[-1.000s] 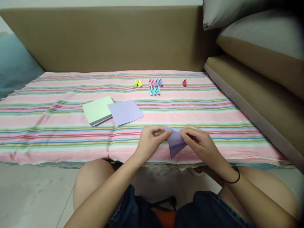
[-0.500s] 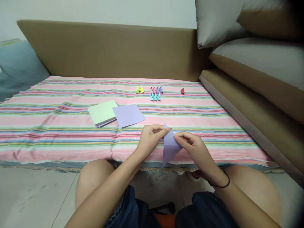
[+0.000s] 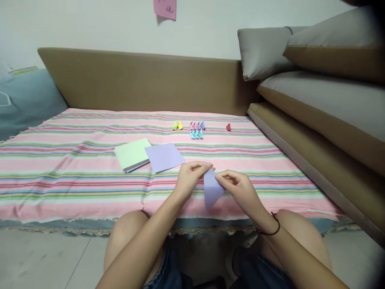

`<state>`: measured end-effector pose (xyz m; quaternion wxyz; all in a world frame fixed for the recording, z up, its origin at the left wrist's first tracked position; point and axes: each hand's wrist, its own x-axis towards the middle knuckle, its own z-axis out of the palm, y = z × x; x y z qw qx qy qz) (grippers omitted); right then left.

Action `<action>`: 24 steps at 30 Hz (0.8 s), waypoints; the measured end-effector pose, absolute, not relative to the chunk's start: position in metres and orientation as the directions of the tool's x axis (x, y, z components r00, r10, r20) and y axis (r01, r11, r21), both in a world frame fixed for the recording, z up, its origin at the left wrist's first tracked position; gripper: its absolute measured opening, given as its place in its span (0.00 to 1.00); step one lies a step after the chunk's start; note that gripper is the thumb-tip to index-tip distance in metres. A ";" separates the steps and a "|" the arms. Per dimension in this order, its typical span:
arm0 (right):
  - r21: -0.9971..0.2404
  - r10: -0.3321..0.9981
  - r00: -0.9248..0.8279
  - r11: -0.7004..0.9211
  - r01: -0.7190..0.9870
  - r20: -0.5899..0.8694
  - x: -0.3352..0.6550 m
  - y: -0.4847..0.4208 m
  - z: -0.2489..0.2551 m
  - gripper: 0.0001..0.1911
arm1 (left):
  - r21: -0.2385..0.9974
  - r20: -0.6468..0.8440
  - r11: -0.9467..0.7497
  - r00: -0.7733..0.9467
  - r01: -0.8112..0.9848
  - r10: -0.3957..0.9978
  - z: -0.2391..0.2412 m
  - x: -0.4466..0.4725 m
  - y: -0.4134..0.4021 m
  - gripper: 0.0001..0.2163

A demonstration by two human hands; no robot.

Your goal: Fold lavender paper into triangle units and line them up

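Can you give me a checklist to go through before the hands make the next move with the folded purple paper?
1. Left hand pinching the folded purple paper near its top: ok.
2. Right hand pinching its right edge: ok.
3. Red folded piece away from both hands: ok.
4. Flat purple sheet not touching left hand: cannot tell, its corner looks very close.
5. Creases sharp: cannot tell, too small.

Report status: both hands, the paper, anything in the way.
Left hand and right hand both pinching folded purple paper. Paper's corner pointing toward the person. No obstruction seen at the hands; flat purple sheet beyond left hand.
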<state>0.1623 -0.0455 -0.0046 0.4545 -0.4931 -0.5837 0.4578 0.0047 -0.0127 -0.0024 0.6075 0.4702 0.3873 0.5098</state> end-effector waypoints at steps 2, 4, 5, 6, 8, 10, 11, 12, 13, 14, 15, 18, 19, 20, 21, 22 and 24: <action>-0.986 0.992 -0.107 0.086 0.139 0.072 0.161 -0.040 -0.005 0.12 | 0.964 0.001 0.047 0.177 -0.263 0.984 -0.002 0.003 -0.007 0.12; -0.986 0.989 -0.126 0.090 0.140 0.072 0.161 -0.034 -0.004 0.12 | 0.953 -0.021 0.074 0.180 -0.294 0.983 -0.001 0.002 -0.001 0.12; -0.985 0.988 -0.138 0.093 0.146 0.073 0.162 -0.032 -0.003 0.12 | 0.944 -0.035 0.093 0.186 -0.316 0.982 -0.001 0.001 0.001 0.12; -0.984 0.986 -0.148 0.093 0.152 0.071 0.163 -0.029 -0.003 0.12 | 0.935 -0.048 0.112 0.193 -0.338 0.980 0.000 0.001 0.003 0.12; -0.983 0.985 -0.164 0.088 0.159 0.061 0.166 -0.026 -0.001 0.12 | 0.920 -0.075 0.144 0.195 -0.366 0.978 0.000 0.003 0.006 0.11; -0.983 0.982 -0.180 0.085 0.161 0.055 0.167 -0.024 0.000 0.12 | 0.918 -0.096 0.161 0.190 -0.362 0.977 0.000 0.005 0.006 0.09; -0.983 0.981 -0.188 0.087 0.161 0.056 0.168 -0.024 0.000 0.12 | 0.923 -0.094 0.157 0.190 -0.352 0.977 0.001 0.005 0.005 0.08; -0.983 0.979 -0.193 0.093 0.159 0.062 0.169 -0.024 0.001 0.12 | 0.930 -0.083 0.144 0.189 -0.337 0.978 0.003 0.004 0.004 0.08; -0.982 0.978 -0.196 0.103 0.158 0.071 0.169 -0.024 0.001 0.12 | 0.939 -0.065 0.123 0.185 -0.321 0.981 0.006 0.002 0.004 0.07; -0.981 0.977 -0.198 0.113 0.156 0.081 0.171 -0.025 0.000 0.12 | 0.949 -0.033 0.086 0.176 -0.302 0.984 0.010 -0.003 0.003 0.07; -0.981 0.977 -0.195 0.119 0.153 0.088 0.172 -0.026 -0.002 0.12 | 0.955 -0.012 0.052 0.136 -0.292 0.991 0.016 -0.009 0.003 0.07; -0.982 0.985 -0.154 0.100 0.159 0.076 0.179 -0.030 -0.010 0.13 | 0.960 0.077 -0.087 -0.050 -0.267 0.996 0.039 -0.044 0.001 0.06; -0.982 0.990 -0.128 0.084 0.168 0.063 0.182 -0.031 -0.014 0.14 | 0.961 0.116 -0.143 -0.123 -0.238 0.986 0.046 -0.059 -0.002 0.05; -0.982 0.992 -0.116 0.078 0.170 0.059 0.185 -0.031 -0.018 0.14 | 0.963 0.150 -0.184 -0.179 -0.198 0.972 0.052 -0.074 -0.008 0.06; -0.982 0.993 -0.107 0.076 0.171 0.058 0.187 -0.032 -0.022 0.14 | 0.967 0.168 -0.202 -0.208 -0.152 0.963 0.055 -0.089 -0.017 0.06; -0.983 0.993 -0.101 0.076 0.170 0.059 0.189 -0.032 -0.026 0.14 | 0.976 0.181 -0.202 -0.221 -0.079 0.958 0.055 -0.103 -0.029 0.08; -0.984 0.993 -0.100 0.077 0.164 0.061 0.192 -0.033 -0.031 0.14 | 0.963 0.066 -0.024 -0.149 0.270 0.987 0.044 -0.125 -0.063 0.16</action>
